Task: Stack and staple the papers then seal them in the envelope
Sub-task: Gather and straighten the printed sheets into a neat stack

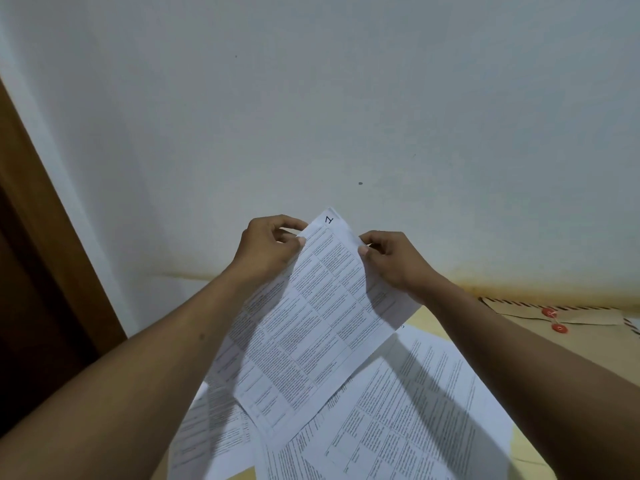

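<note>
I hold printed sheets (311, 327) lifted off the floor, tilted with their far end up; a handwritten mark shows at the top corner. My left hand (268, 249) pinches the top left edge and my right hand (391, 259) pinches the top right edge. More than one sheet seems to be in the grip, slightly offset. Several other printed papers (398, 420) lie loose and overlapping on the pale yellow floor below. A brown envelope (519, 311) with two red string buttons lies flat at the right by the wall.
A white wall (346, 116) rises straight ahead, stained along its base. A brown wooden door frame (41, 258) stands at the left. Pale yellow floor (623, 362) shows at the right past my forearm.
</note>
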